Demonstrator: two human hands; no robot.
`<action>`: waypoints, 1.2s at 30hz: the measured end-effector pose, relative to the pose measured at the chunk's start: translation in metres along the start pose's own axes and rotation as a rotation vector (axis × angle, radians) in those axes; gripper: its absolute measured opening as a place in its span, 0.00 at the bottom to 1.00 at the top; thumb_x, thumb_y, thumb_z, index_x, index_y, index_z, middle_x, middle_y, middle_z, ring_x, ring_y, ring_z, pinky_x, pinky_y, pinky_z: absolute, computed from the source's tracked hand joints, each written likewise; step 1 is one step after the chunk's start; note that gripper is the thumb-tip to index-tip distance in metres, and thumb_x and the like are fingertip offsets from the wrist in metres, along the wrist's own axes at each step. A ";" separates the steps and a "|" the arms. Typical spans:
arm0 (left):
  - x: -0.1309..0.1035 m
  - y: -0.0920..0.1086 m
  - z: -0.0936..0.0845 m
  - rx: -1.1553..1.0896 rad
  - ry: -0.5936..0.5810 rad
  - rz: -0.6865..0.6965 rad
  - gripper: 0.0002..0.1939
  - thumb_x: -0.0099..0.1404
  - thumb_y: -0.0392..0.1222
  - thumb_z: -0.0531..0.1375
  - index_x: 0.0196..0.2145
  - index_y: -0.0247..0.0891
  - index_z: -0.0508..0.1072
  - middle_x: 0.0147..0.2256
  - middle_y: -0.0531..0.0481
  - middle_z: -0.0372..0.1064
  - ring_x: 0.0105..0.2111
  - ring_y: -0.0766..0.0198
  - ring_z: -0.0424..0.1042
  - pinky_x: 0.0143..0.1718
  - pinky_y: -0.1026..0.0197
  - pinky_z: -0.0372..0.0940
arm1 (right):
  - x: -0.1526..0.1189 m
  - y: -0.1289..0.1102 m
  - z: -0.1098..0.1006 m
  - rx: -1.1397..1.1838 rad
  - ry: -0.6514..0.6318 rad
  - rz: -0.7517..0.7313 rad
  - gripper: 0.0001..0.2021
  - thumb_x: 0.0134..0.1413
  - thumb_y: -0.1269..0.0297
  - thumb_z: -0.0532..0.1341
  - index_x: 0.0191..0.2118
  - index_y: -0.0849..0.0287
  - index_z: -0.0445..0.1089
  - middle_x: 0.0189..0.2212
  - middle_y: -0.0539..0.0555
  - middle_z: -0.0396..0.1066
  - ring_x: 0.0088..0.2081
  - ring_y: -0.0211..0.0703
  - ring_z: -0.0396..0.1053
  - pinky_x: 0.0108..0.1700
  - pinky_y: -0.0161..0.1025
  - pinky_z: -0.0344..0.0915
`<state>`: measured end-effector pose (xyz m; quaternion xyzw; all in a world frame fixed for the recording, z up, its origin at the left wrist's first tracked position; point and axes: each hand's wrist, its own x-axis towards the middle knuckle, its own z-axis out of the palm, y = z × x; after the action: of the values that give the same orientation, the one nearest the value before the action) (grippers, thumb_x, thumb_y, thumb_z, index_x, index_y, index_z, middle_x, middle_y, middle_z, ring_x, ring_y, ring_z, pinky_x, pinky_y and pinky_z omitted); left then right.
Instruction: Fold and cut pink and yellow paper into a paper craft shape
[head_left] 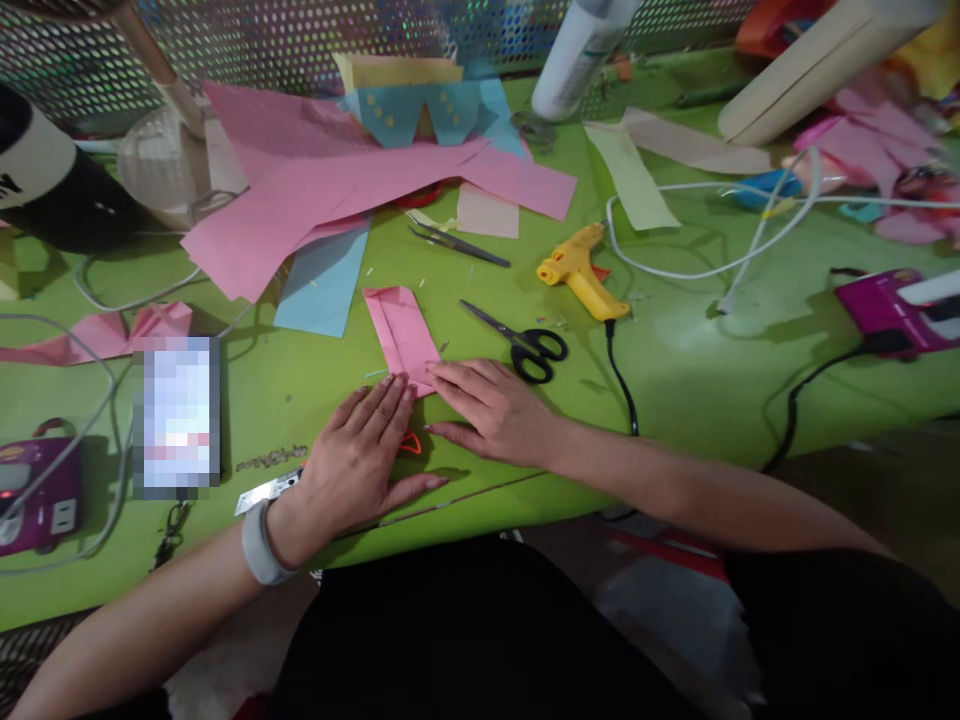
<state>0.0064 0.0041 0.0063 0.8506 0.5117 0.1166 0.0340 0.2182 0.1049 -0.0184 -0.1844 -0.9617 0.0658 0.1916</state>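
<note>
A folded strip of pink paper (409, 330) lies on the green table in front of me. My left hand (360, 450) rests flat with its fingertips on the near end of the strip, thumb stretched out to the right. From the other side, the fingertips of my right hand (499, 410) press on the paper's lower right edge, fingers extended. Just beyond my right hand are black-handled scissors (525, 345). An orange-handled tool (410, 441) shows partly between my hands, mostly covered by the left one. Beside my left wrist lies a metal ruler-like strip (262, 492).
A yellow glue gun (585, 272) with a black cord lies right of centre, with tweezers (461, 243) to its left. Large pink sheets (337, 180) and blue paper (322, 285) spread behind. A phone (180, 415) is at left, a white bottle (577, 60) at the back, a purple power socket (885, 310) at right.
</note>
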 end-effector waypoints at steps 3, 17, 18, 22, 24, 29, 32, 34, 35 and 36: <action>0.001 0.001 0.000 0.007 0.003 0.003 0.45 0.67 0.68 0.51 0.62 0.20 0.62 0.63 0.28 0.58 0.63 0.43 0.61 0.61 0.44 0.62 | 0.000 0.001 0.000 0.015 -0.007 0.003 0.28 0.66 0.50 0.54 0.57 0.72 0.69 0.56 0.67 0.70 0.52 0.56 0.68 0.52 0.52 0.68; 0.004 0.007 0.001 0.088 0.077 -0.003 0.46 0.65 0.69 0.52 0.58 0.19 0.67 0.60 0.27 0.63 0.59 0.42 0.66 0.58 0.44 0.63 | 0.000 -0.003 0.000 -0.004 -0.026 -0.048 0.29 0.66 0.46 0.52 0.60 0.65 0.66 0.60 0.66 0.66 0.58 0.57 0.65 0.55 0.55 0.66; 0.004 0.008 0.002 0.088 0.077 -0.003 0.46 0.65 0.69 0.52 0.58 0.19 0.67 0.60 0.27 0.63 0.59 0.41 0.66 0.57 0.44 0.63 | 0.000 -0.003 0.001 -0.002 -0.031 -0.045 0.29 0.66 0.46 0.52 0.61 0.65 0.66 0.60 0.66 0.66 0.58 0.57 0.65 0.55 0.55 0.66; 0.004 0.008 0.002 0.075 0.079 -0.005 0.45 0.65 0.68 0.53 0.59 0.19 0.66 0.60 0.27 0.62 0.59 0.42 0.66 0.58 0.44 0.63 | 0.000 -0.003 0.001 -0.017 -0.035 -0.048 0.30 0.65 0.46 0.52 0.60 0.66 0.67 0.59 0.66 0.66 0.58 0.56 0.65 0.56 0.54 0.65; 0.004 0.007 0.001 0.067 0.075 -0.008 0.44 0.65 0.68 0.53 0.59 0.20 0.66 0.60 0.28 0.62 0.59 0.42 0.66 0.59 0.43 0.62 | 0.000 -0.004 0.001 -0.031 -0.037 -0.052 0.30 0.66 0.45 0.52 0.60 0.66 0.67 0.60 0.66 0.66 0.58 0.56 0.65 0.56 0.53 0.65; 0.005 0.006 -0.001 0.052 0.065 -0.005 0.45 0.65 0.69 0.52 0.58 0.20 0.67 0.60 0.27 0.62 0.59 0.42 0.66 0.58 0.43 0.63 | 0.001 -0.005 -0.001 -0.060 -0.041 -0.063 0.31 0.66 0.46 0.52 0.59 0.69 0.67 0.59 0.67 0.67 0.57 0.56 0.65 0.55 0.53 0.65; 0.006 0.006 -0.002 0.070 0.068 0.007 0.44 0.66 0.69 0.51 0.57 0.19 0.68 0.59 0.27 0.63 0.59 0.42 0.67 0.57 0.43 0.63 | 0.002 -0.006 -0.002 -0.080 -0.048 -0.077 0.31 0.66 0.46 0.52 0.59 0.70 0.67 0.60 0.68 0.66 0.58 0.56 0.65 0.55 0.53 0.65; 0.006 0.006 -0.002 0.092 0.064 0.016 0.44 0.67 0.69 0.51 0.57 0.19 0.68 0.59 0.27 0.63 0.59 0.42 0.67 0.57 0.44 0.63 | 0.002 -0.007 -0.002 -0.086 -0.068 -0.078 0.31 0.66 0.46 0.52 0.60 0.70 0.67 0.61 0.67 0.65 0.59 0.56 0.65 0.55 0.53 0.65; 0.006 0.006 -0.002 0.101 0.064 0.018 0.44 0.67 0.69 0.50 0.57 0.19 0.68 0.59 0.28 0.63 0.59 0.43 0.67 0.57 0.44 0.63 | 0.002 -0.007 -0.002 -0.087 -0.076 -0.074 0.30 0.66 0.47 0.51 0.60 0.69 0.67 0.61 0.68 0.64 0.59 0.56 0.64 0.56 0.53 0.64; 0.006 0.006 -0.002 0.104 0.064 0.017 0.45 0.67 0.69 0.50 0.57 0.19 0.68 0.59 0.28 0.63 0.59 0.43 0.67 0.57 0.44 0.63 | 0.002 -0.007 -0.002 -0.090 -0.077 -0.071 0.30 0.67 0.47 0.52 0.60 0.69 0.67 0.61 0.68 0.64 0.60 0.57 0.64 0.56 0.54 0.64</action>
<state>0.0137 0.0061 0.0105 0.8513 0.5107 0.1170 -0.0277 0.2147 0.0994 -0.0144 -0.1558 -0.9763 0.0228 0.1484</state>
